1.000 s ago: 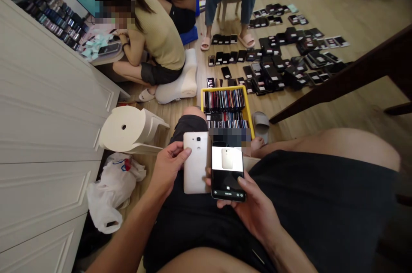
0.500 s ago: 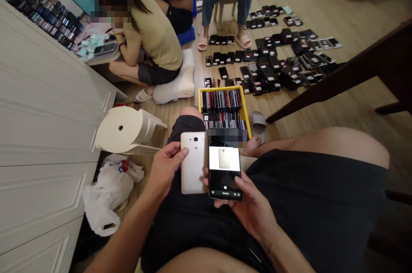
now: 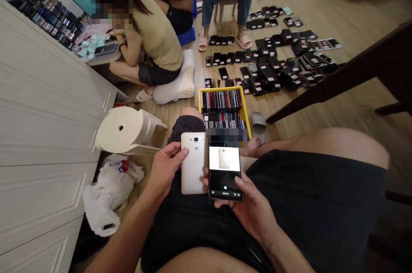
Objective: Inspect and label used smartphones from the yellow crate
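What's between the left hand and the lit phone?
Head view: the pale phone, back up, in the left hand, plus fingertips of the right hand beside the lit phone.

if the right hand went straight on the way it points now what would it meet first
Probably the pale phone in the left hand: the right hand, holding a lit phone, points that way. Its fingertips overlap that edge in view; contact is unclear.

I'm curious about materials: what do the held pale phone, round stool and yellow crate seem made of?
Pale phone: perhaps metal or plastic, with a satin sheen. Round stool: probably smooth plastic, evenly cream. Yellow crate: likely smooth plastic, evenly coloured.
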Tool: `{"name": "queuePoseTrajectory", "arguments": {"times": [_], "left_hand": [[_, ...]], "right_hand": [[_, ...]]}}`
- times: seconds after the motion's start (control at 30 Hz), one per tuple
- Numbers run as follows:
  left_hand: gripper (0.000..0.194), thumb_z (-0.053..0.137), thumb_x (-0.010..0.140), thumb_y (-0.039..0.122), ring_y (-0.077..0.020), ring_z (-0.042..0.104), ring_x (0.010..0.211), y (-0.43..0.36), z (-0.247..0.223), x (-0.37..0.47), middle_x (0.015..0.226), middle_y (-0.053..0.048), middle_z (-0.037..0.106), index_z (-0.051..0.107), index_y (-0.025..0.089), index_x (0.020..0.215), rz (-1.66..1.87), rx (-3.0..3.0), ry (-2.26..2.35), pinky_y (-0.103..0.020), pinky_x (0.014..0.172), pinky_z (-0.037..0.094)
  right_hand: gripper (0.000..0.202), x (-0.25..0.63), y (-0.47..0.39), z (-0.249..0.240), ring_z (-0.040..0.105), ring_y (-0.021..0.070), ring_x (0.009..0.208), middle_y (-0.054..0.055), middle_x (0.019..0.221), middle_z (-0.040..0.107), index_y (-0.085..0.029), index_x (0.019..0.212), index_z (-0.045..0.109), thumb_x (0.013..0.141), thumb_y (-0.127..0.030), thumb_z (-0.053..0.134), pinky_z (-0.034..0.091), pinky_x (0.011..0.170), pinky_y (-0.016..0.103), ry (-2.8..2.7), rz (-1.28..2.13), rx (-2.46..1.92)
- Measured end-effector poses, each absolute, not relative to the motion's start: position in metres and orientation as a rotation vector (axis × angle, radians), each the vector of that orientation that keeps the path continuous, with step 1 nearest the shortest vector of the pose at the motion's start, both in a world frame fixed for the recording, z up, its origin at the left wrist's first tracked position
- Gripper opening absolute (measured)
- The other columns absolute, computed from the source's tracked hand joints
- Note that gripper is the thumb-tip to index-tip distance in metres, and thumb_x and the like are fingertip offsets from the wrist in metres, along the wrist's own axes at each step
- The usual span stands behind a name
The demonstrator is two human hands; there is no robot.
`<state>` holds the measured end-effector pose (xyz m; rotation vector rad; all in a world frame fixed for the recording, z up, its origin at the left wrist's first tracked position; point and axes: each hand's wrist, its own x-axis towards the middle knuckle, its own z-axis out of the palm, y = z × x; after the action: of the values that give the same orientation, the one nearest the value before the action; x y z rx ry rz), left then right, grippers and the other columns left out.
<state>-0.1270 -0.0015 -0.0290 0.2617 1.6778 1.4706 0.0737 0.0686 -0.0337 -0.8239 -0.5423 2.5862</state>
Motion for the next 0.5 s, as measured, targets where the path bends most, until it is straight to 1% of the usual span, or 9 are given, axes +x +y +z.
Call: {"name": "queuePoseTrajectory", "arguments": {"times": [0.23, 0.5], "left_hand": [[0.031, 0.084, 0.073, 0.041, -0.0123, 0.061, 0.071, -0.0014, -0.0287, -0.1287, 0.084, -0.002, 0.072, 0.075, 0.018, 0.091, 1.464, 0.251, 1.674, -0.019, 0.060, 0.049], [0.033, 0.085, 0.071, 0.043, -0.0133, 0.061, 0.072, -0.0007, -0.0279, -0.1282, 0.084, -0.003, 0.072, 0.074, 0.018, 0.090, 1.466, 0.232, 1.665, -0.021, 0.062, 0.051]], "right_hand": [[0.042, 0.0744, 0.0686, -0.0334, 0.069, 0.0370, 0.113, 0.020, 0.126, 0.069, -0.017, 0.131, 0.061, 0.094, -0.036, 0.060, 0.060, 0.063, 0.031, -0.544, 2.574, -0.835], [0.042, 0.0757, 0.0707, -0.0366, 0.069, 0.0370, 0.112, 0.020, 0.127, 0.069, -0.018, 0.131, 0.062, 0.093, -0.036, 0.061, 0.061, 0.063, 0.032, -0.542, 2.567, -0.826]]}}
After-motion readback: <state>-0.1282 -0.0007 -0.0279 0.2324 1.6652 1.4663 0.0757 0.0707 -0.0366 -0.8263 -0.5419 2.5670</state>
